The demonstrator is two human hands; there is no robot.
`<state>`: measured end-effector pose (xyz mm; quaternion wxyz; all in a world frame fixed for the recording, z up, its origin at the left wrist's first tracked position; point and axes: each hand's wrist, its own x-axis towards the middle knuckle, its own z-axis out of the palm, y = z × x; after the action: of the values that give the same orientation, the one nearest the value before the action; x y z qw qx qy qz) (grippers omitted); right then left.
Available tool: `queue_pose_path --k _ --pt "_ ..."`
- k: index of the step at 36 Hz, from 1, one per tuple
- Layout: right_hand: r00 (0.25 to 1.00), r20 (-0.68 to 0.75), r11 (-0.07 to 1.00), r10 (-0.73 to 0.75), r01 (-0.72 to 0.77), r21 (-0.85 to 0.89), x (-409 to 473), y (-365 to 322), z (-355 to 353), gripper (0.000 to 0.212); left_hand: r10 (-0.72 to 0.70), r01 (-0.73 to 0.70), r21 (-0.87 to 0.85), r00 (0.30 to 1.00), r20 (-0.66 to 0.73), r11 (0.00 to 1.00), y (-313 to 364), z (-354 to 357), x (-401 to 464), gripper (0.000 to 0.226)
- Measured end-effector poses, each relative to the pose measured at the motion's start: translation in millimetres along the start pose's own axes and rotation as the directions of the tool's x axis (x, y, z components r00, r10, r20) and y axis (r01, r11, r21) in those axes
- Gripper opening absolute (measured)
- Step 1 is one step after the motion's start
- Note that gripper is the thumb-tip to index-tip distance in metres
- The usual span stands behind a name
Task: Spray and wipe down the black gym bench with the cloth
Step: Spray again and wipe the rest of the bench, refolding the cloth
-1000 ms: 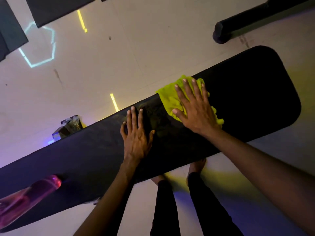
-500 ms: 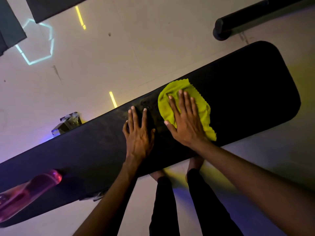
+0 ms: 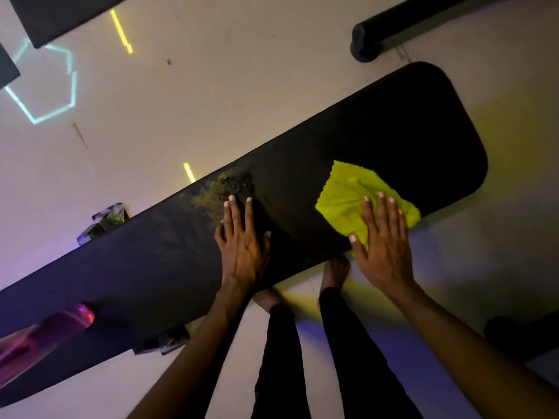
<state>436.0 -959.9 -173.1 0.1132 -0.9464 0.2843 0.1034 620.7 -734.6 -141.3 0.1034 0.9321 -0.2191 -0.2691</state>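
Bench padding runs off the left edge, its frame mostly hidden beneath. Yellow-green cloth lies near its rounded end, under the flat right hand. Left hand rests flat mid-bench. Pink bottle is cropped, blurry.

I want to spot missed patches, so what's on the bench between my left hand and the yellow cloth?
In the head view, only bare black bench lies between the left hand and the cloth; the wet droplets sit beyond the left fingertips.

matt black padded bench, wet patch; nubbly yellow-green cloth
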Motion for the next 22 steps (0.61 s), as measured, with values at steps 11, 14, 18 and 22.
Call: queue_pose_path --k 11,14,18,22 --pt "0.996 -0.083 0.998 -0.011 0.017 0.063 71.8 -119.7 5.6 0.074 -0.02 0.016 -0.035 0.995 -0.094 0.999 -20.1 5.6 -8.8 0.074" --pt "0.971 -0.068 0.972 -0.227 0.231 0.047 54.2 -155.9 17.6 0.072 -0.056 0.054 -0.022 0.992 -0.11 0.998 -36.6 3.8 -14.0 0.07" --pt "0.883 -0.026 0.883 -0.469 0.469 -0.013 33.4 -135.9 26.6 0.075 -0.107 0.107 -0.001 0.989 -0.106 0.994 -60.4 3.0 -24.4 0.074" --pt "0.892 0.004 0.891 -0.452 0.451 -0.043 24.3 -75.2 22.9 0.071 -0.072 0.078 0.077 0.994 -0.08 0.994 -79.5 6.9 -35.2 0.078"
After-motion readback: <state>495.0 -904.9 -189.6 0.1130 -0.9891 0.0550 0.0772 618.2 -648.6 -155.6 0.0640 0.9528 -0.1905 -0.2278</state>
